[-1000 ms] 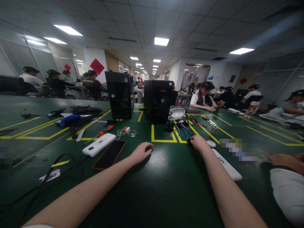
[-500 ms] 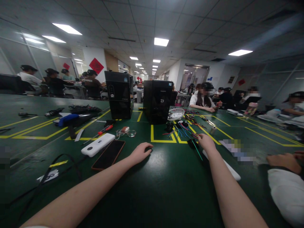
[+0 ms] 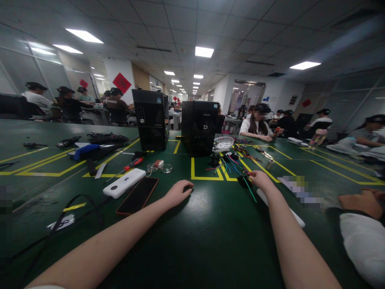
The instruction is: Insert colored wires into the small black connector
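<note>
My left hand [image 3: 178, 193] rests on the green table [image 3: 210, 237], fingers curled down over a small dark spot I cannot identify. My right hand [image 3: 261, 180] reaches further out and pinches a small red-tipped wire [image 3: 250, 174] at its fingertips. Just left of it lie a small black connector [image 3: 241, 181] and a loose green wire [image 3: 250, 190]. A bundle of blue, red and black wires [image 3: 230, 164] spreads out beyond my right hand, inside a yellow-taped square.
Two black computer towers [image 3: 151, 119] [image 3: 200, 127] stand at mid-table beside a white basket [image 3: 224, 143]. A white power bank [image 3: 124, 183], phone [image 3: 138, 195], glasses [image 3: 162, 168] and red screwdriver [image 3: 134, 163] lie left. Another person's hand [image 3: 359, 202] rests at the right. People sit around.
My right hand shifted slightly right from the black connector, and a red tip now shows at its fingertips. A green wire now lies beside it. My left hand stayed put.
</note>
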The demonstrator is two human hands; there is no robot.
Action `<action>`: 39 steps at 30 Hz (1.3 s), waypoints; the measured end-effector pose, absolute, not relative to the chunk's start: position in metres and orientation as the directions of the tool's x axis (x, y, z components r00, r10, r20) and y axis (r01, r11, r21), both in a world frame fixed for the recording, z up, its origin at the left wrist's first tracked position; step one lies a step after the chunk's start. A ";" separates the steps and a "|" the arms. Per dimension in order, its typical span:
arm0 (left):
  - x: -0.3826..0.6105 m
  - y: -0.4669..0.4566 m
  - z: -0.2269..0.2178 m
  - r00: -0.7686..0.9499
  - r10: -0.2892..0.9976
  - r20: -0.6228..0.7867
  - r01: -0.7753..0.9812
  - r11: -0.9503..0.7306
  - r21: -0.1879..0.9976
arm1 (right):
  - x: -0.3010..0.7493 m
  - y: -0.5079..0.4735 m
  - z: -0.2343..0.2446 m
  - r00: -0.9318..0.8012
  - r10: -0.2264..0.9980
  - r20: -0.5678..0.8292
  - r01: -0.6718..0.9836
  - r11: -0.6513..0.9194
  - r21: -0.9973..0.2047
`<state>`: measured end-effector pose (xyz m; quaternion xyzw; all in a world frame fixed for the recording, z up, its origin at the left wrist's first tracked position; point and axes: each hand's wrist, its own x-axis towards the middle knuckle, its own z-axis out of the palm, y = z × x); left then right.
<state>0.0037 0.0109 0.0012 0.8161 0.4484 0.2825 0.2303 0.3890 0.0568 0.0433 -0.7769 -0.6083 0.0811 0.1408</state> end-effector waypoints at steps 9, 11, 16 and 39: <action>0.003 0.012 0.000 0.434 0.853 0.289 0.612 -0.515 0.600 | 0.373 0.047 0.048 0.229 0.973 0.030 0.944 -0.214 -0.253; 0.002 0.010 0.002 0.432 0.858 0.278 0.618 -0.506 0.602 | 0.371 0.049 0.046 0.232 0.972 0.040 0.945 -0.215 -0.247; 0.003 0.008 0.004 0.437 0.862 0.256 0.617 -0.495 0.611 | 0.372 0.052 0.044 0.238 0.971 0.028 0.943 -0.224 -0.244; 0.004 0.006 0.005 0.438 0.862 0.256 0.614 -0.494 0.616 | 0.387 0.049 0.055 0.222 0.975 0.020 0.955 -0.213 -0.205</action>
